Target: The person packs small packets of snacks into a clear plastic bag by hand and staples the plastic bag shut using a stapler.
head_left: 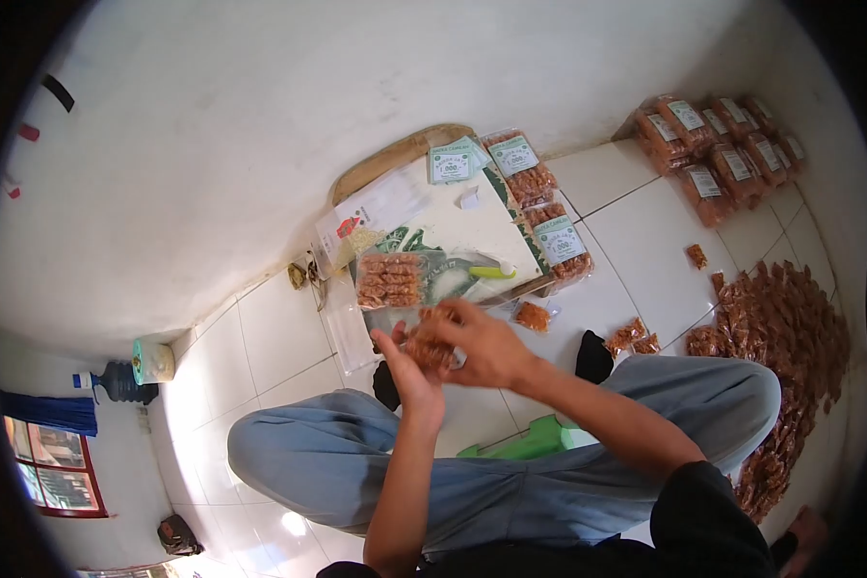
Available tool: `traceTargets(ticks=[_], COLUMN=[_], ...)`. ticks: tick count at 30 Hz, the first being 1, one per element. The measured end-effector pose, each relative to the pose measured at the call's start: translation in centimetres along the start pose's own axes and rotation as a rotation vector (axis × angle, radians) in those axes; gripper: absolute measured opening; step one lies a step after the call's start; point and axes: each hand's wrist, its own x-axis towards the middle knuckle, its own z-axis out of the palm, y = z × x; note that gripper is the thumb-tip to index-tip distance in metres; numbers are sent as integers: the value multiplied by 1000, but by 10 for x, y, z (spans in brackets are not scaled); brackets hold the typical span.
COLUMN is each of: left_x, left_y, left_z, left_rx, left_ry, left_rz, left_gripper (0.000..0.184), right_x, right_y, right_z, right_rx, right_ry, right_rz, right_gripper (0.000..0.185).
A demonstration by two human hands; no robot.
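Head view: small packets are being held at centre.
At eleven o'clock, a clear pack is lying flat, seemingly keeping its rows even; the left hand is cupping the small packets from below, apparently bearing them; the right hand is grasping them from above, perhaps steadying them; at three o'clock, a packet heap is spreading, seemingly within reach.
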Motion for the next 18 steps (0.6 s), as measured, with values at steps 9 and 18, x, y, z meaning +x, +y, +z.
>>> traceTargets(ticks=[9,18], left_x=[49,153], left_y=[-82,-62], left_z=[25,2], left_rx=[500,436], left_ry=[231,725], left_rz=[-160,-61], left_gripper=[84,78], right_x=[10,-15], right_y=[74,99], right_z=[-119,-135], right_rx=[207,475], right_ry=[603,607], right_rz=[272,592], right_gripper=[52,49])
